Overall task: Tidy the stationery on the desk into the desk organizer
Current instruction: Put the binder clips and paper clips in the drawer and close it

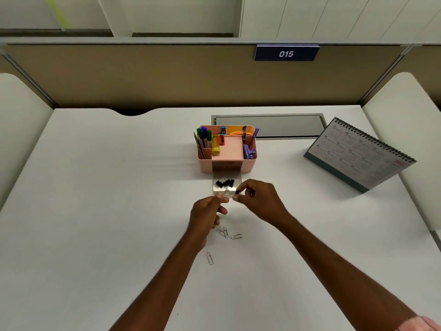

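A pink desk organizer [226,164] stands mid-desk with pens, a yellow glue stick and a purple stapler in its compartments. Its clear drawer [216,186] is pulled out toward me and holds several black binder clips [224,183]. My left hand [207,215] pinches the drawer's front edge. My right hand [259,199] pinches a black binder clip [237,192] just above the drawer's front right corner. Silver paper clips [223,232] lie on the desk below my hands, one more paper clip [209,258] nearer to me.
A desk calendar [360,154] stands at the right. A grey cable hatch [269,126] lies behind the organizer. A tan partition with a "015" sign [286,53] closes the back. White desk surface [107,187] spreads to the left.
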A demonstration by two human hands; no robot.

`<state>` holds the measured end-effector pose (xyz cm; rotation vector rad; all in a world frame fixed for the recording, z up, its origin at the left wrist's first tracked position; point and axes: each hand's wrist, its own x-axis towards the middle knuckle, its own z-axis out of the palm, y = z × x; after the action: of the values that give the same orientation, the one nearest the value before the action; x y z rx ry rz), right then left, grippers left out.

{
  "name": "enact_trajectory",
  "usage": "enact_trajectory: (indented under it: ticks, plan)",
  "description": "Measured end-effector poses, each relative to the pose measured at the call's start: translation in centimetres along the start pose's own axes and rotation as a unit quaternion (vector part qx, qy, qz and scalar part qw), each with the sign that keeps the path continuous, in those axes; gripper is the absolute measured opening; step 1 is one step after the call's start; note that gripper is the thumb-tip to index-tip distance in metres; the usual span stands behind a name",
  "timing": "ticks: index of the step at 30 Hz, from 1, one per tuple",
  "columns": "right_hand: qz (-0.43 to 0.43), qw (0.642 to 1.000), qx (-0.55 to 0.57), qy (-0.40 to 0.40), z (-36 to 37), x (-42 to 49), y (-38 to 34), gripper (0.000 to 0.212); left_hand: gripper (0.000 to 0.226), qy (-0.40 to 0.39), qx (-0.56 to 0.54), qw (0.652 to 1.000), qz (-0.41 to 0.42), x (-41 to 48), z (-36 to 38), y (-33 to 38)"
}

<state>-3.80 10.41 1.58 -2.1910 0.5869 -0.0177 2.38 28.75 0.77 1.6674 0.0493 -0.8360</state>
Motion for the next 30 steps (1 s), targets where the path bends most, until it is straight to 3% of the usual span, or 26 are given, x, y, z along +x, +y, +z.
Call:
enact_trajectory:
  ticks: [6, 11, 22, 27, 29, 30]
  plan:
    - [0.078, 0.985, -0.133, 0.078, 2.7, 4.7, 0.0, 0.031, 0.027, 0.032, -0.003, 0.999, -0.022, 0.7, -0.1, -1.2]
    - [0.087, 0.970, -0.197, 0.117, 4.3, 6.6, 0.2, 0.022, 0.025, 0.038, -0.004, 0.999, -0.038, 1.3, -0.4, -1.8]
    - [0.106, 0.969, -0.207, 0.088, 4.6, 8.1, 1.0, 0.023, 0.026, 0.064, -0.049, 0.993, -0.081, 2.5, -1.0, -1.7]
    - [0.091, 0.988, -0.049, 0.117, 3.8, 6.4, 1.1, 0.025, 0.031, 0.083, -0.110, 0.984, -0.117, 3.0, -0.7, -1.3]
    - [0.127, 0.976, 0.070, 0.161, 3.6, 4.9, 1.2, 0.021, 0.036, 0.073, -0.160, 0.974, -0.141, 3.2, -0.5, -1.1]
    - [0.175, 0.954, 0.161, 0.183, 3.5, 4.0, 1.1, 0.019, 0.040, 0.064, -0.191, 0.968, -0.152, 3.2, -0.4, -0.9]
